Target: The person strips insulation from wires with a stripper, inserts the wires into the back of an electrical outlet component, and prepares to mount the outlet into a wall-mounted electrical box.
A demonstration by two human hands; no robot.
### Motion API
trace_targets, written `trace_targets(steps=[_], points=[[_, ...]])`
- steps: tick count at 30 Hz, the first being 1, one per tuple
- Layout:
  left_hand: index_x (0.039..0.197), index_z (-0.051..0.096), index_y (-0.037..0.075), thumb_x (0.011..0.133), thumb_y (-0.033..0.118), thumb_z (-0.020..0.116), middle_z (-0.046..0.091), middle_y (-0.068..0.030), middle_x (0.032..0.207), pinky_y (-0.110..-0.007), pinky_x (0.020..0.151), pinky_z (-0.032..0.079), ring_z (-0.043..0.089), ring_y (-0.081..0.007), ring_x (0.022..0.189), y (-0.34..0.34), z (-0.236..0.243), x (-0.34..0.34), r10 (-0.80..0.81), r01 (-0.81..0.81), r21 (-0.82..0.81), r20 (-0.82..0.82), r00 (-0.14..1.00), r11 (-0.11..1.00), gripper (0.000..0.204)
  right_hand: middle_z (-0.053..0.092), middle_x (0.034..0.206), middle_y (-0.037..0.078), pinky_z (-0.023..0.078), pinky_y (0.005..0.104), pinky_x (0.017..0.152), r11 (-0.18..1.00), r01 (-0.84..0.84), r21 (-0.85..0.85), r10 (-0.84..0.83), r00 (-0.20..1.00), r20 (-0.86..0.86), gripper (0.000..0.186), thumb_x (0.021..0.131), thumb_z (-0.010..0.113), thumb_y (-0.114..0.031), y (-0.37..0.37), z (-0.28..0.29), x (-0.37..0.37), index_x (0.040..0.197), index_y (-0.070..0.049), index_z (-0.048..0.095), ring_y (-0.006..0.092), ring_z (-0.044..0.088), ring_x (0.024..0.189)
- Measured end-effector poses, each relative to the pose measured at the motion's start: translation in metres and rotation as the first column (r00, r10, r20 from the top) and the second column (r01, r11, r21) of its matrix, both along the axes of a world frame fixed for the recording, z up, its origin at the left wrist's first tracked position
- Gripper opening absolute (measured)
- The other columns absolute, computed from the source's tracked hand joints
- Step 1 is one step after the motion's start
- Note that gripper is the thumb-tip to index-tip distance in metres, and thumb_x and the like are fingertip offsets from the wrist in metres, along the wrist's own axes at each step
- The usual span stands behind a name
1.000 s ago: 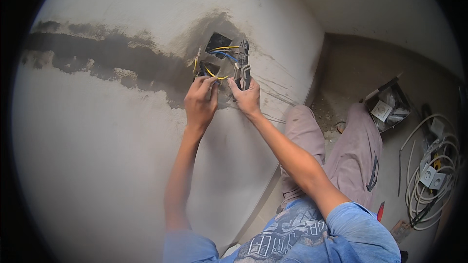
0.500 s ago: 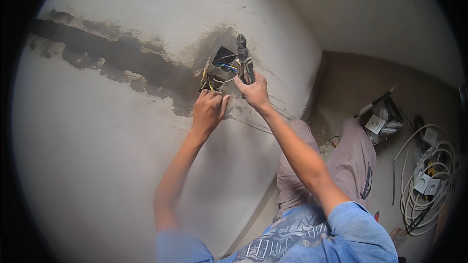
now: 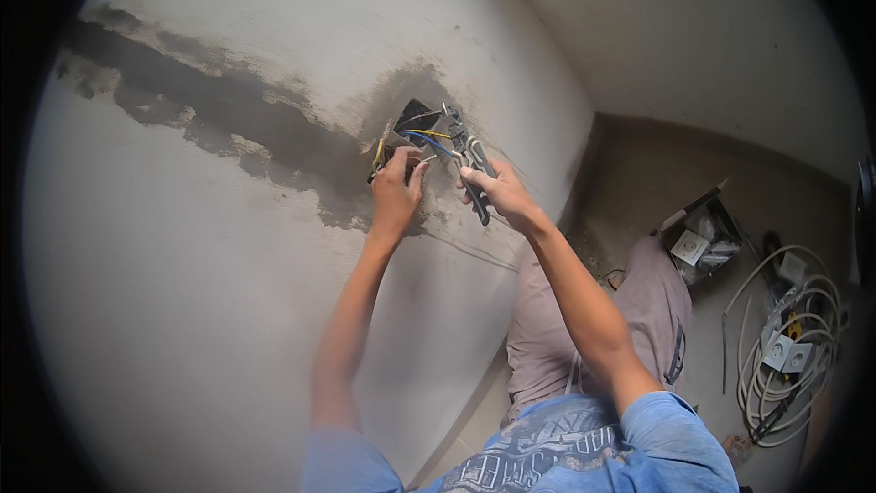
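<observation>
My right hand (image 3: 504, 194) is closed round the handles of dark pliers (image 3: 457, 133), whose head points up beside an open wall box (image 3: 415, 113). A blue wire (image 3: 427, 143) and a yellow wire (image 3: 432, 133) come out of that box and run to the pliers. My left hand (image 3: 396, 198) is at a second box just to the lower left, its thumb and fingers pinching a thin pale wire (image 3: 430, 159). This lower box is mostly hidden behind the fingers. A yellow wire (image 3: 380, 151) stands out at its left edge.
Dark rough plaster (image 3: 228, 119) crosses the pale wall to the boxes. On the floor at right are an open carton (image 3: 675, 221) with a white socket plate (image 3: 689, 246) and plastic bags, a coil of pale cable (image 3: 826, 297), and white sockets (image 3: 797, 358). My knees are beside the wall.
The pliers have tilted and come lower, with my right hand moving right and down. The pale wire that ran to my right hand now shows at my left fingertips.
</observation>
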State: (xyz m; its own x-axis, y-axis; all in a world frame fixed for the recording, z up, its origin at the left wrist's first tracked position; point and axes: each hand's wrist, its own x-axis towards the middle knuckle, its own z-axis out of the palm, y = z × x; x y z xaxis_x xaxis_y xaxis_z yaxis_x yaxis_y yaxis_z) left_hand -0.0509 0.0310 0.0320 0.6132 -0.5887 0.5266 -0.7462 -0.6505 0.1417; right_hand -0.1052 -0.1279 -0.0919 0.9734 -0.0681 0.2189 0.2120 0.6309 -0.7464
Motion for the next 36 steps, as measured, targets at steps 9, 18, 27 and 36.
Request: trace_targets(steps=[9, 18, 27, 36], points=[[0.107, 0.069, 0.0, 0.09, -0.007, 0.064, 0.071, -0.0121, 0.097, -0.032, 0.074, 0.053, 0.07, -0.0226, 0.083, 0.002, 0.002, -0.007, -0.086, 0.083, 0.053, 0.063, 0.994, 0.995, 0.019, 0.068, 0.114, 0.013, 0.06, 0.0409, 0.09, 0.946, -0.272, 0.175, 0.266, 0.962, 0.053, 0.019, 0.097, 0.062, -0.019, 0.007, -0.016, -0.003, 0.111, -0.005, 0.06, 0.022, 0.07, 0.102], [0.108, 0.069, 0.001, 0.09, -0.007, 0.063, 0.07, -0.0136, 0.099, -0.035, 0.075, 0.053, 0.07, -0.0296, 0.085, 0.003, -0.001, -0.007, -0.082, 0.077, 0.065, 0.089, 0.993, 0.995, 0.02, 0.065, 0.094, 0.005, 0.05, 0.0318, 0.076, 0.999, -0.015, -0.044, 0.019, 0.996, 0.092, 0.022, 0.085, 0.053, -0.008, 0.026, -0.003, 0.004, 0.104, -0.004, 0.064, 0.0124, 0.06, 0.087], [0.106, 0.068, -0.003, 0.09, -0.006, 0.064, 0.072, -0.0171, 0.101, -0.037, 0.076, 0.055, 0.072, -0.0334, 0.088, 0.002, -0.002, -0.002, -0.093, 0.083, 0.068, 0.157, 0.983, 0.994, 0.017, 0.061, 0.097, 0.019, 0.051, 0.0425, 0.084, 0.747, 0.478, -0.462, -0.43, 0.877, 0.213, 0.03, 0.079, 0.059, -0.009, 0.044, 0.01, -0.002, 0.106, 0.003, 0.061, 0.0322, 0.063, 0.092], [0.106, 0.067, -0.006, 0.089, -0.005, 0.065, 0.072, -0.0197, 0.1, -0.036, 0.077, 0.054, 0.072, -0.0323, 0.087, 0.002, -0.003, -0.001, -0.061, 0.061, 0.004, 0.112, 0.992, 0.998, 0.017, 0.056, 0.118, 0.02, 0.051, 0.0501, 0.09, 0.456, 0.729, -0.51, -0.653, 0.664, 0.365, 0.04, 0.074, 0.065, -0.007, 0.067, 0.01, 0.005, 0.113, 0.0, 0.061, 0.0409, 0.059, 0.108]])
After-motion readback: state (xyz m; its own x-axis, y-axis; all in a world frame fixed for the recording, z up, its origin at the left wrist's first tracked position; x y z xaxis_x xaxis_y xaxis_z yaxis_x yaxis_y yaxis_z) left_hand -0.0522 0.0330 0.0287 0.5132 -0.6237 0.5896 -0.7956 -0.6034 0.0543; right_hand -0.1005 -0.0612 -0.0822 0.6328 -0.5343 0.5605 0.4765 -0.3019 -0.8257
